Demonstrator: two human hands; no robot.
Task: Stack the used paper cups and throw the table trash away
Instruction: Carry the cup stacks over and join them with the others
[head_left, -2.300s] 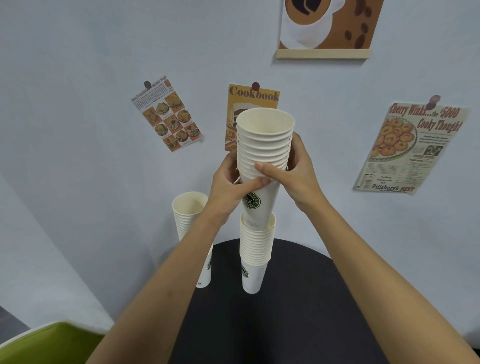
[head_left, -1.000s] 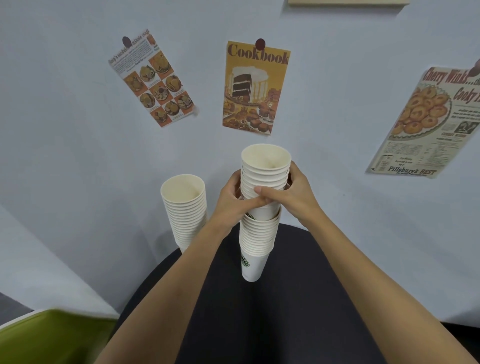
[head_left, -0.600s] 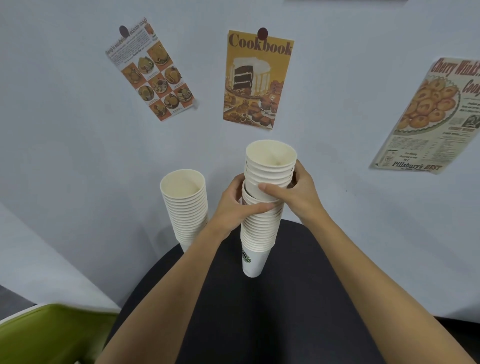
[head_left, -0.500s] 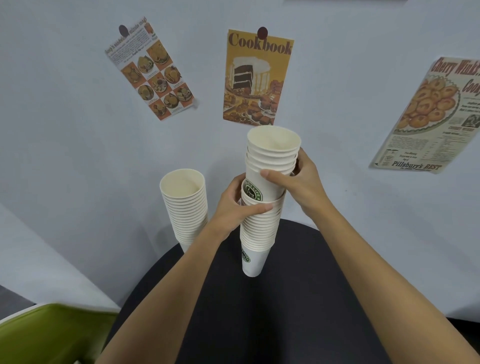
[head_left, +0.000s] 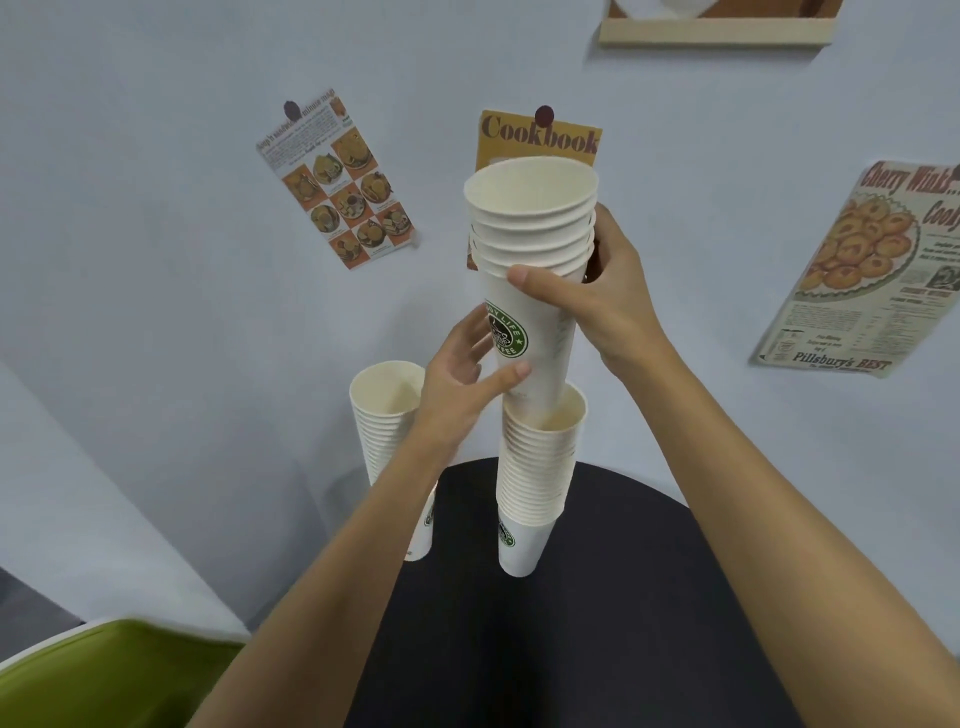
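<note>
**Fig.** R hand (head_left: 608, 296) grips a short cup bundle (head_left: 530, 249) of nested paper cups just under the rims, w/ thumb across the near side and fingers wrapped round the back. L hand (head_left: 462, 379), lower than the grip and to its left, lies loosely spread. Its thumb tip touches the bundle's bare lower wall and its fingers rest by the green logo, not clenched. The bundle tilts slightly.

Directly below the grip, the bundle's base dips into the mouth of a tall cup stack (head_left: 535, 478), which stands upright on the black round table (head_left: 597, 613). Whether the base is fully seated cannot be told.

A second cup stack (head_left: 387, 431) stands below-left of the grip, apart from the first; the L forearm hides part of it.

Wall items:
- **Behind the grip:** Cookbook poster (head_left: 540, 136), partly covered by the bundle.
- **Left of the grip:** recipe sheet (head_left: 337, 176).
- **Right of the grip:** cookie advert (head_left: 872, 270).
- **Above-right:** picture frame (head_left: 717, 34).

Far below-left of the grip is a green object (head_left: 104, 670) w/ a white rim.
</note>
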